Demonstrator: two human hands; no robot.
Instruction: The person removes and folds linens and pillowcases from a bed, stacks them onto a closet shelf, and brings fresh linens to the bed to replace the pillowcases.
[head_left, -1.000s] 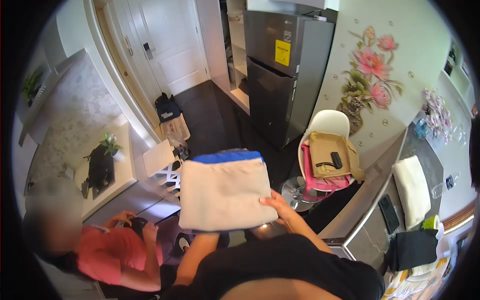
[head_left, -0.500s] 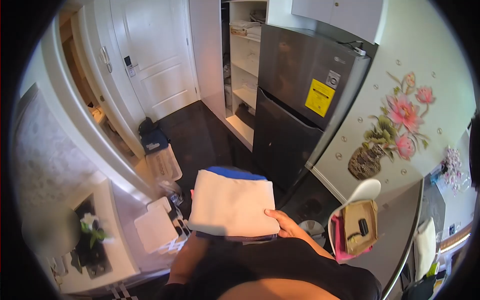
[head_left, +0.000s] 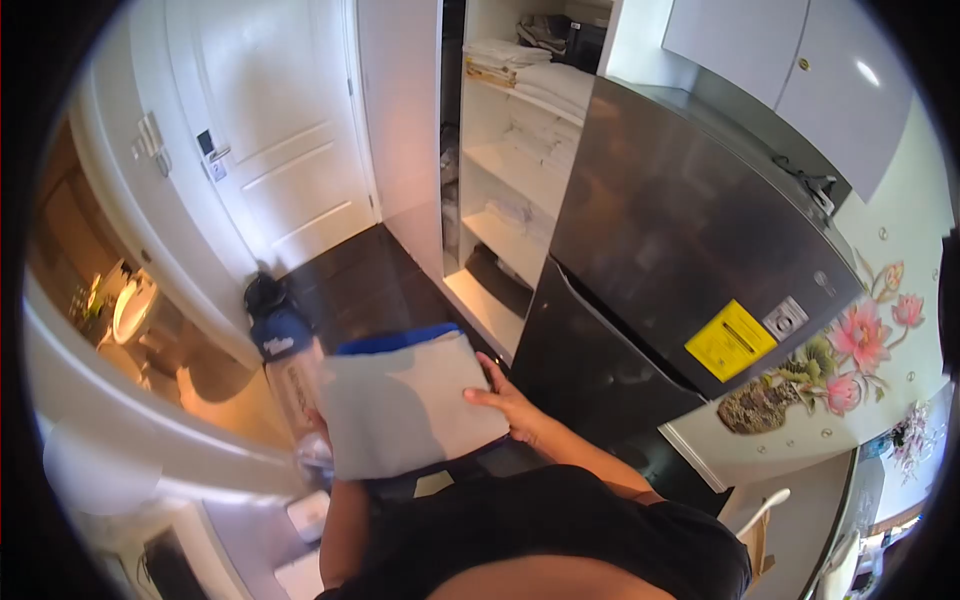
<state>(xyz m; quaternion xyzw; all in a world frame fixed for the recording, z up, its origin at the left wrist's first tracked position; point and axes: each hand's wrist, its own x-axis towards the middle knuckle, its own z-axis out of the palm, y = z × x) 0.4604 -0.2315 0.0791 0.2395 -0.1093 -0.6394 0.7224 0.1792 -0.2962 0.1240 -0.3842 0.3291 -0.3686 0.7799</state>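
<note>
Cloth stack (head_left: pixel 410 415) in my grip

At the far left a basin (head_left: pixel 133 308) shows through a doorway. Next comes the white door (head_left: pixel 280 110), with a blue bag (head_left: pixel 283 335) by it on the dark floor (head_left: pixel 370 280). My left forearm (head_left: pixel 343 535) reaches to the stack's near left corner; the hand there is mostly hidden, so I cannot tell how its fingers are set. The stack is in front of my body, above the floor, its top pale and smooth, a blue edge showing on the far side. At its right edge my right hand (head_left: pixel 512 408) pinches it, thumb on the pale top. Beyond, white shelves (head_left: pixel 500 165) carry folded linens (head_left: pixel 550 82). The grey fridge (head_left: pixel 620 250) stands just beside them, bearing a yellow label (head_left: pixel 730 340). Farthest right, pink flowers (head_left: pixel 862 335) decorate the wall.
</note>
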